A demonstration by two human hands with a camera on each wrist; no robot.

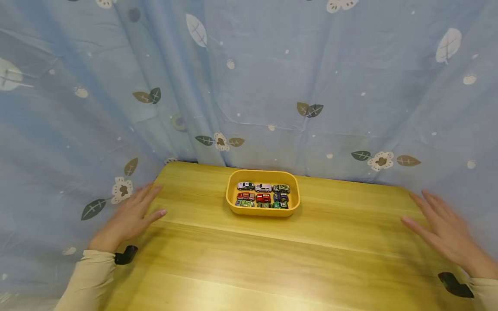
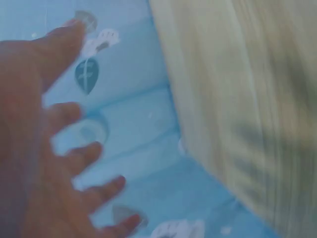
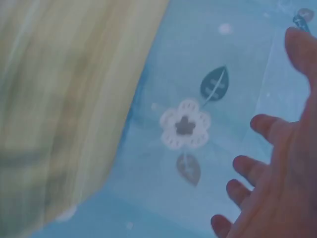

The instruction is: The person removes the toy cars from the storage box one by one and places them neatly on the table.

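Observation:
A yellow tray [image 1: 263, 212] sits near the table's far edge, holding several toy cars in three rows. Among them are a red car [image 1: 263, 198], a white car [image 1: 263, 188] and a camouflage car [image 1: 281, 188]. Off to the tray's left, my left hand [image 1: 130, 216] is held over the table's left edge with fingers extended and nothing in it. Far to the right, my right hand [image 1: 443, 229] is raised near the other edge, fingers spread and bare. Both wrist views show the same spread fingers against the curtain, well away from the cars.
The wooden table [image 1: 249, 255] spans the lower head view. A blue curtain [image 1: 264, 77] with leaves and flowers hangs right behind it and along both sides. Each wrist carries a black strap-on device, such as the left one [image 1: 126, 255].

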